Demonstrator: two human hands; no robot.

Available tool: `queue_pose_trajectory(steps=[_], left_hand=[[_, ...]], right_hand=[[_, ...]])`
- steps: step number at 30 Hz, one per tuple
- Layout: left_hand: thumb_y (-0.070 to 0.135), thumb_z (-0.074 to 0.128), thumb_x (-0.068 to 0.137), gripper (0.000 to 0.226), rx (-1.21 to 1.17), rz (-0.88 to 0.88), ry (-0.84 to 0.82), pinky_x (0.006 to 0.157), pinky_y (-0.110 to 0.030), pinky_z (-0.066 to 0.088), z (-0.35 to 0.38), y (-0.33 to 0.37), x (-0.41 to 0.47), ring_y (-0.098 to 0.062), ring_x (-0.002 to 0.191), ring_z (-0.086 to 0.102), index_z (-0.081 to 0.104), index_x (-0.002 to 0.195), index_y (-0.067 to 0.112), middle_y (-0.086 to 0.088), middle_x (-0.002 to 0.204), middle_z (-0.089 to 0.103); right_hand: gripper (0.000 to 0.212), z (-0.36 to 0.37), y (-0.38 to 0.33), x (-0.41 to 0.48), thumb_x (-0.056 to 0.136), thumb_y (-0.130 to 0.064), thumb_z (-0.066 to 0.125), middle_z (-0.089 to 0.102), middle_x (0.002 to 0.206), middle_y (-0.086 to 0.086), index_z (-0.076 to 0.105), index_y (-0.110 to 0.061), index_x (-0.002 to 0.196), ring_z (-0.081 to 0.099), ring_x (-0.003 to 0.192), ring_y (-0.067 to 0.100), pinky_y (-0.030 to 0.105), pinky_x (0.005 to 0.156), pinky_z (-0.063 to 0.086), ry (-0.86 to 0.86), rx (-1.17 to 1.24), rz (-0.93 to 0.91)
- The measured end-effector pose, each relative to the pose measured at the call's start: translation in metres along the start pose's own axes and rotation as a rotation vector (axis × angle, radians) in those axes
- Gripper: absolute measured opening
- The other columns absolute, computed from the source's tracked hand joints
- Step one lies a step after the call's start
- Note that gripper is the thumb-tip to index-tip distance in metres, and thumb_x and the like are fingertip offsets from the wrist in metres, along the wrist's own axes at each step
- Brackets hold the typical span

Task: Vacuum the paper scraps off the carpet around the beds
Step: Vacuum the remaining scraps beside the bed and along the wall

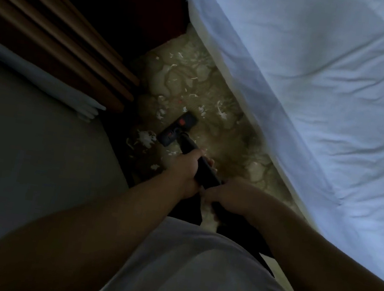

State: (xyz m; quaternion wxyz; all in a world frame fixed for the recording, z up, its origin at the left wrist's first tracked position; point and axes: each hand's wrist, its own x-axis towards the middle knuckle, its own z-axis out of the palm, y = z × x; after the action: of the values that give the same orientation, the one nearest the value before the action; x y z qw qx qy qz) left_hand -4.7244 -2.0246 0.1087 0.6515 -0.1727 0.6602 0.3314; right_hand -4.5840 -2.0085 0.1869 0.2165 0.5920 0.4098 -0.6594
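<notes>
**Both hands on the wand, nozzle down among the scraps**

The vacuum head [178,128] sat flat on the patterned carpet [246,153] at the centre of the frame, a black nozzle with red marks on top, angled toward the upper right. The black wand [205,174] ran back from it toward the person. The left hand [188,167] was wrapped around the wand just behind the head, fingers curled over the far side. The right hand [230,195] gripped the wand's near end, closer to the body.

Paper scraps [146,137] lay all around: a thick white clump just left of the nozzle, more bits near its upper end, and thin curls scattered up the carpet strip toward the top centre.

The white bed [329,90] filled the right side, its sheet hanging down to the carpet edge. A flat grey surface [27,134] took the left. Brown curtains [54,27] hung at upper left, with pale fabric [47,80] below them. The person's light shirt [193,269] covered the bottom centre. The light was dim throughout.
</notes>
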Motion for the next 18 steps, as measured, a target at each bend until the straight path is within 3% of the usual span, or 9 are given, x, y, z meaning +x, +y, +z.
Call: queue_pose_trajectory(steps=[3, 8, 13, 18], left_hand=[[0.029, 0.068, 0.096, 0.024, -0.061, 0.063, 0.075, 0.073, -0.044, 0.054, -0.038, 0.029, 0.009, -0.028, 0.071, 0.061, 0.061, 0.102, 0.006, -0.011, 0.083, 0.061], [0.029, 0.067, 0.097, 0.026, -0.111, 0.085, 0.115, 0.068, -0.042, 0.053, -0.084, 0.050, 0.018, -0.027, 0.070, 0.061, 0.062, 0.102, 0.005, -0.011, 0.083, 0.061], [0.023, 0.072, 0.092, 0.043, -0.204, 0.085, 0.146, 0.061, -0.039, 0.055, -0.107, 0.039, 0.022, -0.027, 0.066, 0.065, 0.054, 0.128, 0.008, -0.011, 0.081, 0.064], [0.024, 0.069, 0.096, 0.033, -0.216, 0.068, 0.138, 0.056, -0.037, 0.055, -0.089, 0.021, 0.011, -0.028, 0.062, 0.062, 0.054, 0.123, 0.013, -0.013, 0.082, 0.061]], right_hand=[[0.014, 0.022, -0.038, 0.024, 0.081, -0.013, 0.073, 0.072, 0.065, 0.009, 0.075, 0.000, 0.087, 0.066, 0.052, 0.019, 0.025, 0.054, 0.051, -0.079, -0.026, -0.029], [0.017, 0.050, -0.069, 0.054, 0.085, -0.011, 0.072, 0.072, 0.072, 0.009, 0.072, -0.001, 0.099, 0.069, 0.060, 0.020, 0.027, 0.055, 0.054, -0.156, -0.087, -0.037], [0.035, 0.069, -0.068, 0.067, 0.075, -0.017, 0.076, 0.078, 0.083, 0.015, 0.071, -0.001, 0.105, 0.075, 0.071, 0.028, 0.046, 0.078, 0.064, -0.201, -0.120, -0.031], [0.023, 0.056, -0.048, 0.057, 0.080, -0.016, 0.073, 0.077, 0.076, 0.010, 0.074, -0.002, 0.098, 0.073, 0.065, 0.023, 0.030, 0.060, 0.057, -0.183, -0.143, -0.028]])
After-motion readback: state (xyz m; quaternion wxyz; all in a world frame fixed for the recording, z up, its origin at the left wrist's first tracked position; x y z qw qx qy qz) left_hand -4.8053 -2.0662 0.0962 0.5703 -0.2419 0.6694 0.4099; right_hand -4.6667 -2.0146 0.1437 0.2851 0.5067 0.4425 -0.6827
